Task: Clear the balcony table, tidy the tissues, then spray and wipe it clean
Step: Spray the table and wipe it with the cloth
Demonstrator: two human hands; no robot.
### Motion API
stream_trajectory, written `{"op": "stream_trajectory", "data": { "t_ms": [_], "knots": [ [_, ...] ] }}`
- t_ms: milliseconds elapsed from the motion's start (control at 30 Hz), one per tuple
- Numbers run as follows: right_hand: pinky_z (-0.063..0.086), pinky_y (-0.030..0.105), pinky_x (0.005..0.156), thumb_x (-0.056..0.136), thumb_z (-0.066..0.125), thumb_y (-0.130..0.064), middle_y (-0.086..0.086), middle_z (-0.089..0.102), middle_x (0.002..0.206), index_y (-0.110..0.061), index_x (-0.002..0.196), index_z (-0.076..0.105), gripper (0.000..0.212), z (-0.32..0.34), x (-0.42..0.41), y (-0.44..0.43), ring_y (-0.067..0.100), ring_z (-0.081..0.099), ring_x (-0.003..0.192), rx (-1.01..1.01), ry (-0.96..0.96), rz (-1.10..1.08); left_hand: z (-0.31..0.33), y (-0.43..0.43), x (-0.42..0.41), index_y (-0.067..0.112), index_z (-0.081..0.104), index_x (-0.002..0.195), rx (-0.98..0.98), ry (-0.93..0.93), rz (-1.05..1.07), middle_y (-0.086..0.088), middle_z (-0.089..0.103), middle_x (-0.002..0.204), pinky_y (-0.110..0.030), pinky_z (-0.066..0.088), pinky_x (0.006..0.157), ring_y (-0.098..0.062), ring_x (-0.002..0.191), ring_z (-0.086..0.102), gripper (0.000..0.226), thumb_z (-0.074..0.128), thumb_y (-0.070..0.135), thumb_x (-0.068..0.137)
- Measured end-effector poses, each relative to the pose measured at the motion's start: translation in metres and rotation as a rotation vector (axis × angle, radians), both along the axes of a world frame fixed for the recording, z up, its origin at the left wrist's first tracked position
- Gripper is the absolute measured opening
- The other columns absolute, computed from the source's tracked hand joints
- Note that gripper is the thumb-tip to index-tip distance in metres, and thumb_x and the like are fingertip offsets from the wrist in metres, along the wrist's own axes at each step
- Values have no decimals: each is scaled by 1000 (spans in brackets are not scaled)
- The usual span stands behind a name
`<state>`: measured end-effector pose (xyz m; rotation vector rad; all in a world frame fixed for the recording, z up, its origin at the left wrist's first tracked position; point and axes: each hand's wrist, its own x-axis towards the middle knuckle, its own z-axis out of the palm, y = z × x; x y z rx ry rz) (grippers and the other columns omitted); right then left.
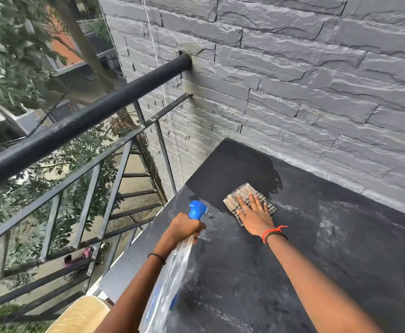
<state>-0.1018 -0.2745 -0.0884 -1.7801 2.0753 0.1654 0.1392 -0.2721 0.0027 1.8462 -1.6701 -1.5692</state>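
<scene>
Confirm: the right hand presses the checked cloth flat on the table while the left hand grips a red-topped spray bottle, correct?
Not quite. The head view shows the spray bottle has a blue top, not red. The rest holds: the right hand presses the checked cloth flat on the table while the left hand grips the bottle.

A wall (292,68) of grey, rough-faced stone-pattern blocks is seen behind the dark counter (316,260), whose far edge is set against it. A thick black rail (88,118) is fixed into the wall at upper left. Beneath it, a railing (81,207) of thin grey bars, upright and slanted, is run along the counter's left side. A thin white cord (158,66) is hung in front of the wall. A woven cane chair (81,313) is cut off by the bottom edge. Beyond the railing, trees (9,56), a reddish building (64,49) and pale ground (134,183) are shown in even daylight.
</scene>
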Motion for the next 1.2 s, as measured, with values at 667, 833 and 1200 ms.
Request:
{"op": "stream_trajectory", "data": {
  "t_ms": [667, 833, 1200],
  "knots": [
    [-7, 48, 117, 101, 16, -40, 9, -10, 158, -29, 151, -2, 54, -10, 113, -9, 25, -11, 146, -94, 31, 300, -2, -29, 60, 8, 56, 56, -34, 47, 232, -6, 56, 46, -28, 36, 53, -21, 45, 48, 15, 62, 21, 57],
    [-12, 40, 116, 80, -14, -54, 3, -20, 156, -35, 149, -7, 72, -10, 75, 21, 19, -19, 143, -108, 17, 429, -6, -40, 65, 6, 58, 66, -8, 71, 235, -6, 57, 49, -33, 40, 59, -22, 49, 50, 19, 65, 22, 58],
    [-5, 51, 117, 101, 18, -40, 8, -15, 157, -34, 150, -5, 55, -9, 139, -64, 25, -14, 145, -92, 3, 359, -13, -51, 88, 5, 57, 64, 12, 66, 317, -6, 55, 46, -25, 39, 49, -20, 41, 49, 15, 66, 6, 76]
  ]
}}
